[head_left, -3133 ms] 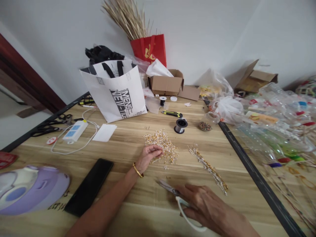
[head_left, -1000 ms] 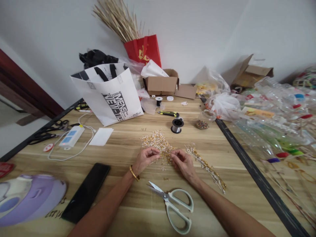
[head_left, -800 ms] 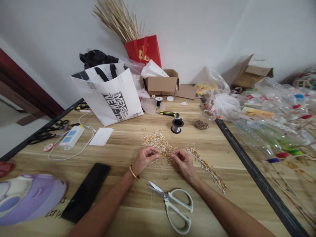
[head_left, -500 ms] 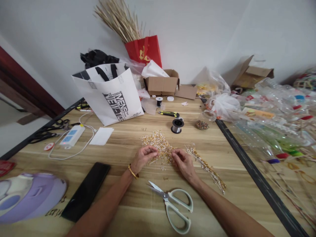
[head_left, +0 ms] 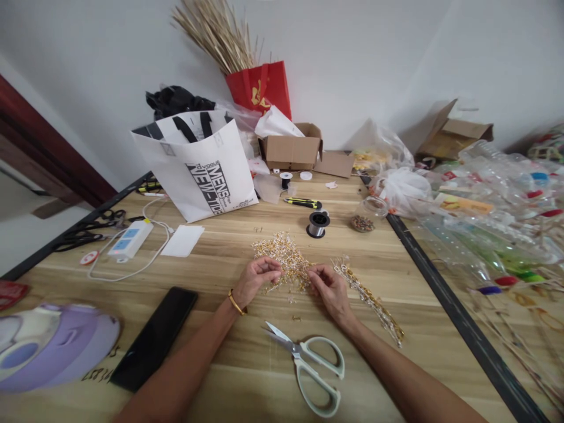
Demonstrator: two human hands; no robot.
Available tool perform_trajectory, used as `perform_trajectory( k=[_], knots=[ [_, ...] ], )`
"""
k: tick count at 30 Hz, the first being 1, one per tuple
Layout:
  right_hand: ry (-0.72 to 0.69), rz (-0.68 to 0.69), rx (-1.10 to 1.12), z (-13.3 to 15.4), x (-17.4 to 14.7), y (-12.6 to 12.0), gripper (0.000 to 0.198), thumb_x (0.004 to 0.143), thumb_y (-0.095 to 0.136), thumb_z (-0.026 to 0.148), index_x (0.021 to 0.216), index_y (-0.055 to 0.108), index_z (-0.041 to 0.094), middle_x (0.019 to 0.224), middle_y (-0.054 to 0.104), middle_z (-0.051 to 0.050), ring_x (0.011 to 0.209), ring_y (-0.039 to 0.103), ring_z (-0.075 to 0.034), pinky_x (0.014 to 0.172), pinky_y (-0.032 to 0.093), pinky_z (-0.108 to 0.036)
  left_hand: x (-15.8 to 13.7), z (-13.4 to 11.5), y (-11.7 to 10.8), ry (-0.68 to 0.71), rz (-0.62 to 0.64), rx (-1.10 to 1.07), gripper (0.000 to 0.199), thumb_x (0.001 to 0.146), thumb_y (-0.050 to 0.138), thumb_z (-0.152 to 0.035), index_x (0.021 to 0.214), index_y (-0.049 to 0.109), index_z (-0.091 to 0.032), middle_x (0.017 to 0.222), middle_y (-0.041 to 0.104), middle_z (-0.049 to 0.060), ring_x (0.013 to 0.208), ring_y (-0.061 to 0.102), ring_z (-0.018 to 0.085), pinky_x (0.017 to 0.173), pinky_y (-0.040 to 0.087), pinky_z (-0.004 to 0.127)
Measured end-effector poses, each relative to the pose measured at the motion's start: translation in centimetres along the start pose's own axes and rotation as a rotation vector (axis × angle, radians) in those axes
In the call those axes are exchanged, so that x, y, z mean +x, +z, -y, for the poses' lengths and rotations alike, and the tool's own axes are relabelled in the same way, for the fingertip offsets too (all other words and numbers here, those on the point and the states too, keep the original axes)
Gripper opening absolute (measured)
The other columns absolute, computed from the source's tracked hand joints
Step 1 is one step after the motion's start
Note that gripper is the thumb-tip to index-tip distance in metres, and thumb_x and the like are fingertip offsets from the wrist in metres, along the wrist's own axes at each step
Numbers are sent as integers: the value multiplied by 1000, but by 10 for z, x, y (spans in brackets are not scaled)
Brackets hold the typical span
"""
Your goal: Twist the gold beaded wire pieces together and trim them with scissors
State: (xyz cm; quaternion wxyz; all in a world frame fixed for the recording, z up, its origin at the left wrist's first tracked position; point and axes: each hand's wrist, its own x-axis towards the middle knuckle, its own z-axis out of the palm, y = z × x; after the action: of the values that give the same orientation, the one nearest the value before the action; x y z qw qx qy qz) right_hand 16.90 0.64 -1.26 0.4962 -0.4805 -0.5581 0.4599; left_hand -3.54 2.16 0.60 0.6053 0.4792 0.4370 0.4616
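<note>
I see my left hand (head_left: 255, 281) and right hand (head_left: 328, 286) on the bench (head_left: 229, 258), either side of the near edge of a pile of gold beaded pins (head_left: 286, 261). Both hands are curled, fingertips pinched into the pile's nearest strands, though I cannot tell exactly which pieces they grip. White-handled scissors (head_left: 308, 361) lie just behind my wrists; a strung row of pins (head_left: 370, 299) runs beside my right hand.
</note>
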Motion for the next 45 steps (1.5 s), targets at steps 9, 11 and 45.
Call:
perform_trajectory(
  k=[9, 11, 45],
  knots=[
    [-10, -15, -19, -2, 1, -1, 33, 78, 59, 49, 74, 57, 17, 53, 46, 4, 45, 39, -10, 43, 32, -22, 0, 0, -3, 5, 3, 33, 26, 66, 73, -31, 80, 63, -12, 60, 61, -1, 53, 53, 8, 55, 44, 21],
    [-9, -11, -15, -2, 0, -1, 32, 79, 56, 49, 76, 57, 17, 53, 46, 3, 46, 40, -11, 43, 33, -23, 0, -2, -2, 3, 3, 51, 26, 66, 73, -34, 79, 63, -12, 59, 60, -1, 52, 52, 8, 54, 43, 21],
    [-290, 725, -995, 40, -25, 4, 13, 88, 48, 15, 82, 58, 19, 86, 61, -3, 72, 56, -13, 62, 34, -22, -9, -41, -33, -139, 538, 1116, 24, 60, 68, -20, 84, 68, -15, 59, 58, -3, 54, 50, 10, 52, 33, 18]
  ],
)
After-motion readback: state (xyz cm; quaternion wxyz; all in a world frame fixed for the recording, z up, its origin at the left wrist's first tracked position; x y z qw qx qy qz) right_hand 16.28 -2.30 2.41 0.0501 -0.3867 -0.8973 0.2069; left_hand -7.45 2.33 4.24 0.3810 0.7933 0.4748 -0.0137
